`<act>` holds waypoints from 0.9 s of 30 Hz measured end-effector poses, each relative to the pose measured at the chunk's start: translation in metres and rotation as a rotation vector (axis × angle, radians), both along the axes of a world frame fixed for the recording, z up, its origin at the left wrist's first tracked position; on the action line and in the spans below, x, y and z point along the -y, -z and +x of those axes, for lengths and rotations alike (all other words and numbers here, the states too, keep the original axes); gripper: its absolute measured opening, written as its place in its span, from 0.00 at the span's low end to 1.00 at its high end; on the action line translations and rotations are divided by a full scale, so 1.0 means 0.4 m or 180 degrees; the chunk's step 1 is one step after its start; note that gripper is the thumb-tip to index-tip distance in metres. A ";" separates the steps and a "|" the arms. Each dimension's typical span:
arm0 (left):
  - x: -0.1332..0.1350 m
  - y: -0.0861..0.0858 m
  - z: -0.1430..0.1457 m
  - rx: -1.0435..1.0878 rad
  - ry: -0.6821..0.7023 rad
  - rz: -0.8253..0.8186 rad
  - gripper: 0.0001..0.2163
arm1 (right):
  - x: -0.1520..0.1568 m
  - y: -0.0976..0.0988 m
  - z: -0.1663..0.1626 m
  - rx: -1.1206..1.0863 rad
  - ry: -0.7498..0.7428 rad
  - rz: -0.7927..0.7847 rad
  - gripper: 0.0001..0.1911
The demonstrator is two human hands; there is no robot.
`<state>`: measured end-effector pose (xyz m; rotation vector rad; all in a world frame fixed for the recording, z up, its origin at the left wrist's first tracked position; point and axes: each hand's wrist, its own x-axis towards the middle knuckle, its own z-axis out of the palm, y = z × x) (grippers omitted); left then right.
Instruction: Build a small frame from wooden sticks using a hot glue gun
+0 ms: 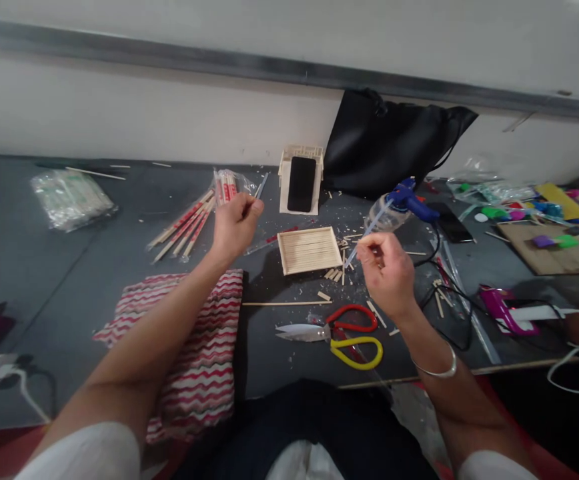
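Note:
My left hand (237, 223) is raised over the back of the table, its fingers closed on a thin, translucent glue stick (263, 184) that pokes up past the fingertips. On the right, my right hand (387, 270) is pinched at a longer translucent glue stick (378, 219). That stick slants up to the blue glue gun (409, 199), which rests by a clear jar (382, 213); whether it sits in the gun I cannot tell. Between my hands lies a shallow tray made of wooden sticks (309, 250). Scissors (329, 333) with one red and one yellow handle lie nearer me.
A phone (301, 184) leans on a stick-built stand (285, 193) at the back, beside a black bag (394, 143). Packaged chopsticks (189, 227) and a striped cloth (204, 347) are at left. Cut stick pieces (333, 274) and a black cable (462, 293) clutter the right.

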<state>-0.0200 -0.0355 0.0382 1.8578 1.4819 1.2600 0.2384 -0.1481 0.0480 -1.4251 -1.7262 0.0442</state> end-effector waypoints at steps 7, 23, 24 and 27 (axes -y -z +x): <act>-0.027 0.084 0.019 0.0412 0.0592 -0.0711 0.23 | -0.011 0.068 -0.016 -0.0295 -0.0398 -0.1475 0.02; -0.010 0.041 0.007 0.1113 0.1211 -0.1840 0.14 | 0.009 0.108 -0.088 -0.2474 -0.0637 -0.2099 0.18; -0.005 0.035 0.007 0.1181 0.1289 -0.1913 0.15 | 0.010 0.110 -0.090 -0.2558 -0.0645 -0.2082 0.17; 0.006 0.022 0.006 0.1331 0.1511 -0.2107 0.20 | 0.014 0.118 -0.097 -0.2825 -0.0642 -0.2082 0.18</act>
